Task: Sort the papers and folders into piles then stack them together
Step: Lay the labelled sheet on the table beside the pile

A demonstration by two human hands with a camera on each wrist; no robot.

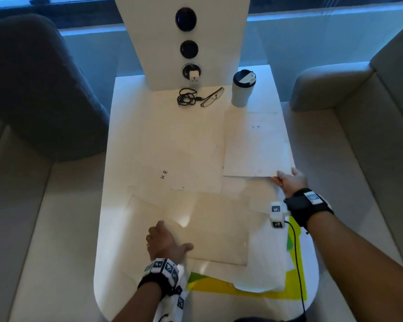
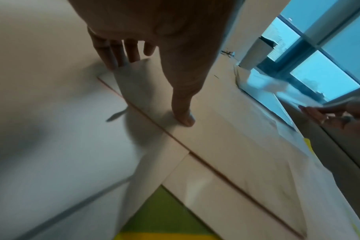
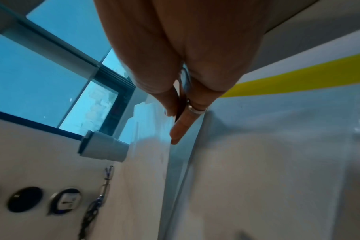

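White table [image 1: 135, 126]; left hand [image 1: 164, 242] tight on beige folder [image 1: 219, 228]; right hand [image 1: 289, 181] tight on IT sheet [image 1: 256, 145]

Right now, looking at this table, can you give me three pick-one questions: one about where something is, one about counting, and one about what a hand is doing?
1. Where do the eyeglasses lie?
A. on the floor
B. between the black cable and the travel mug
C. in a drawer

2. How many round sockets does the white panel have?
A. two
B. three
C. five

3. What is the right hand doing?
A. lifting the travel mug
B. lying flat on the table
C. pinching a corner of the paper marked "I T"

Answers: B, the cable is on one side of the glasses and the mug on the other. B, three dark circles run down the panel. C, the thumb lies over the sheet's near corner.
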